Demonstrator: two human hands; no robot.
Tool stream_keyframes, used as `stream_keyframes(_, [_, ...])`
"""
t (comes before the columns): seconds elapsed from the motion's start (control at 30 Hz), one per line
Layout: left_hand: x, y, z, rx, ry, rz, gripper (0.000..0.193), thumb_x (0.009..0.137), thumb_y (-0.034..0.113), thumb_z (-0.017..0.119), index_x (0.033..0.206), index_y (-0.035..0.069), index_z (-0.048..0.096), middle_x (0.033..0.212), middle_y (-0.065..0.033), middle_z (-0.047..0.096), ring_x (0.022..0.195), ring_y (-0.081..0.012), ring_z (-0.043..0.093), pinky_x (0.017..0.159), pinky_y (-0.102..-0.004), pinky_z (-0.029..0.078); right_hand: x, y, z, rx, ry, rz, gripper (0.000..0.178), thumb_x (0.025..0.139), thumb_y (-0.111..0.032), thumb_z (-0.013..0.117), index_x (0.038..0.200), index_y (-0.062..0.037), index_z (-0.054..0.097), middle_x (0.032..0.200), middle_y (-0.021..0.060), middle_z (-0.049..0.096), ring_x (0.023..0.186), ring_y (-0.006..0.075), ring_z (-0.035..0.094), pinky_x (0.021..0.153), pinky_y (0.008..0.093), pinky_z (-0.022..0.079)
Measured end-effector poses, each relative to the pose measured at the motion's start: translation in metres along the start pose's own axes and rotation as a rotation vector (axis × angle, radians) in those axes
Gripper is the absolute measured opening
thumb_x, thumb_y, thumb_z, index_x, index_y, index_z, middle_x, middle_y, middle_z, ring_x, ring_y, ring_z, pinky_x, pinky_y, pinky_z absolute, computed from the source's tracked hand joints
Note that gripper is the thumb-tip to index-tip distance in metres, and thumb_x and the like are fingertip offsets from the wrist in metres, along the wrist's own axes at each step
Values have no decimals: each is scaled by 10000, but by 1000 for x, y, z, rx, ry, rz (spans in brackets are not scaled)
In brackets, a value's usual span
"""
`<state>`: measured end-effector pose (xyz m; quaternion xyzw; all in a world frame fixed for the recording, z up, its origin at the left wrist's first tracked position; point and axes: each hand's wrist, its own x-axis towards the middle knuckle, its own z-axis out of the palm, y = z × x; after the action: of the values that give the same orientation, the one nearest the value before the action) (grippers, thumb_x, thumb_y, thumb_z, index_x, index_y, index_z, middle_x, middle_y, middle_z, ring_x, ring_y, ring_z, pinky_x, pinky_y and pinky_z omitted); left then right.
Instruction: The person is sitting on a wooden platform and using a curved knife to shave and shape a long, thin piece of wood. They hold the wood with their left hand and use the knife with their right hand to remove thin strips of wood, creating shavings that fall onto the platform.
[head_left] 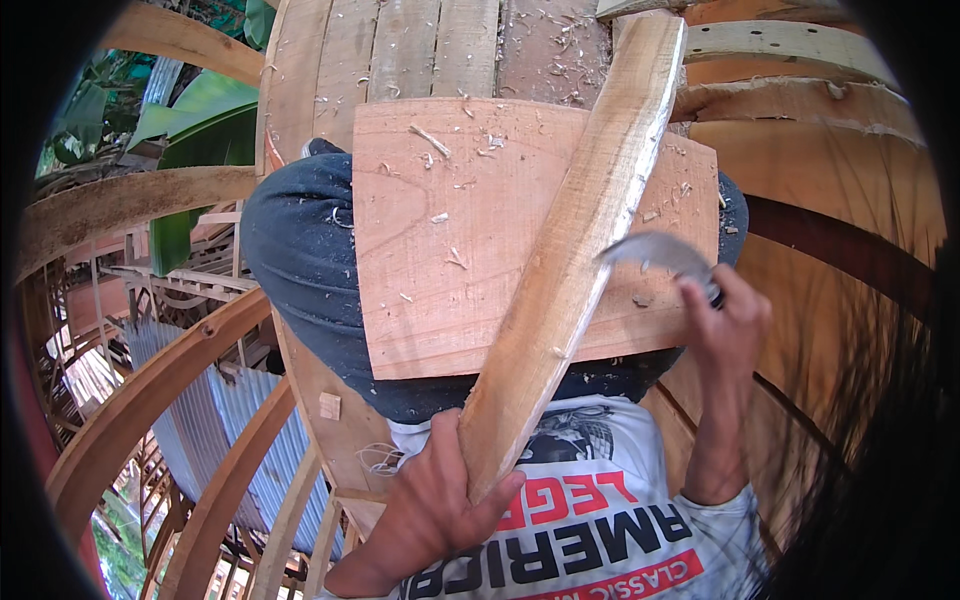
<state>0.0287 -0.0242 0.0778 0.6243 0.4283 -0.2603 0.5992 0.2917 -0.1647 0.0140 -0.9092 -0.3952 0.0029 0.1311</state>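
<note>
My left hand (440, 492) is wrapped round the near end of a long, narrow wooden plank (560, 250), which slants up and away to the right. The plank lies across a wide, flat wooden board (450, 250) resting over my bent legs. Its right edge looks pale and freshly cut. In my right hand (735, 310) is a curved knife (655, 252), its hooked blade slightly blurred by motion. The blade's tip is at the plank's right edge, about midway along; whether it touches the wood I cannot tell. My fingers hide most of the knife's handle.
Wood shavings (430, 140) lie on the board and on the planked floor (405, 50) beyond it. Curved wooden ribs (170, 400) stand on both sides, with gaps on the left showing corrugated sheets (240, 430). A small wood block (330, 406) sits left of my legs.
</note>
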Motion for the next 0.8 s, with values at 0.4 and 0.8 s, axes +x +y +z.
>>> stream_keyframes(0.4, [14, 0, -2, 54, 149, 171, 641, 773, 283, 733, 1193, -57, 387, 909, -308, 595, 874, -451, 621, 757, -451, 494, -12, -40, -43, 665, -772, 15, 206, 808, -158, 725, 855, 12, 617, 574, 90, 525, 472, 116, 470, 453, 265, 371])
stream_keyframes(0.8, [12, -1, -2, -18, 104, 40, 620, 750, 239, 727, 1206, -18, 395, 1023, -254, 600, 978, -359, 614, 863, -402, 450, -16, -29, -43, 784, -765, 199, 177, 801, -80, 732, 901, 26, 632, 590, 46, 531, 510, 65, 443, 466, 239, 341])
